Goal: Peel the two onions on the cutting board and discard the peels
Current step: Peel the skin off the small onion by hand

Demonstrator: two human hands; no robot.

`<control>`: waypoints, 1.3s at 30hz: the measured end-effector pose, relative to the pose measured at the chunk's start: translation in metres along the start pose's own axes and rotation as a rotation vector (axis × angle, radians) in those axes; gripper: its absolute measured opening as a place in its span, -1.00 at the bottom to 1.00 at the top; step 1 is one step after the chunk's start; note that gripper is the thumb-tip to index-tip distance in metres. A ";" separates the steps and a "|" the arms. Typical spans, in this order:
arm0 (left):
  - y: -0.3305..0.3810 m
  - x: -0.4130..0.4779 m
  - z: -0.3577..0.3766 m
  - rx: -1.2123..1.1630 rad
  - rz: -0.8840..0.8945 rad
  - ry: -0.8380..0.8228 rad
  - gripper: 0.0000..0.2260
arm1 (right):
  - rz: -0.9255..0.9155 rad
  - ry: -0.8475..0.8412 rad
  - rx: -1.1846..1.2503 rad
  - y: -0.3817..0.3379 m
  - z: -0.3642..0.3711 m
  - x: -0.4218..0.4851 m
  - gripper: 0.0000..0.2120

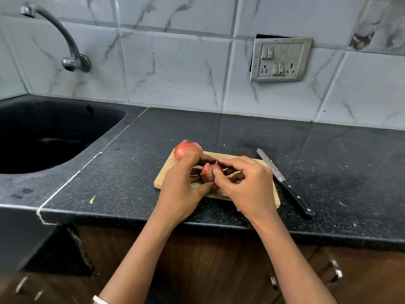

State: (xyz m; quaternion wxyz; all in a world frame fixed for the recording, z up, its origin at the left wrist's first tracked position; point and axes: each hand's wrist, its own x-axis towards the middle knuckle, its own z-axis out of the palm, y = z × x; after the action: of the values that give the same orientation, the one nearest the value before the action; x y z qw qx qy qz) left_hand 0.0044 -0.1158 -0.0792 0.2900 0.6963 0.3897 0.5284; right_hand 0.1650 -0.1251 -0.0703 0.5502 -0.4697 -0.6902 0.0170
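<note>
A small reddish onion (pixel 208 173) is held just above the wooden cutting board (pixel 163 174). My left hand (pixel 182 189) grips it from the left, fingers curled round its far side. My right hand (pixel 247 187) pinches its skin, thumb pressed on the near right of the onion. A second, larger onion (pixel 188 149) with its papery skin on sits at the board's far left corner, just behind my left fingers.
A black-handled knife (pixel 285 183) lies on the dark counter right of the board. A black sink (pixel 43 137) with a wall tap (pixel 65 40) lies to the left. The counter's front edge runs just below the board. A switch plate (pixel 280 59) is on the tiled wall.
</note>
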 end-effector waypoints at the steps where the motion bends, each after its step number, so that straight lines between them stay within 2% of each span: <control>1: 0.000 0.000 0.000 -0.002 0.001 0.004 -0.62 | -0.013 0.007 -0.014 0.000 0.000 -0.001 -0.85; 9: 0.000 -0.002 0.001 -0.018 -0.002 0.019 -0.64 | -0.094 0.008 -0.081 0.002 0.003 -0.005 -0.80; 18: 0.002 -0.002 0.003 -0.057 -0.004 0.035 -0.72 | -0.294 0.087 -0.387 0.000 0.013 -0.012 -0.77; 26: 0.001 -0.002 0.003 -0.041 -0.008 0.045 -0.65 | -0.341 0.096 -0.492 -0.004 0.010 -0.017 -0.87; 29: 0.001 -0.002 0.003 -0.031 -0.019 0.045 -0.64 | -0.294 0.106 -0.466 -0.003 0.009 -0.014 -0.90; 34: 0.003 -0.002 0.002 -0.038 -0.044 0.047 -0.53 | -0.109 0.140 -0.328 0.003 0.006 -0.008 -0.96; 39: 0.002 -0.002 0.001 -0.042 -0.083 0.041 -0.55 | 0.014 0.152 -0.255 0.002 0.002 -0.005 -0.95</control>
State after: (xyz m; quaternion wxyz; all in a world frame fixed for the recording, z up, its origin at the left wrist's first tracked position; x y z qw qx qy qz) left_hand 0.0058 -0.1187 -0.0793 0.3180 0.6622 0.4129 0.5383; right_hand 0.1638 -0.1260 -0.0756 0.5368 -0.5403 -0.6398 -0.1026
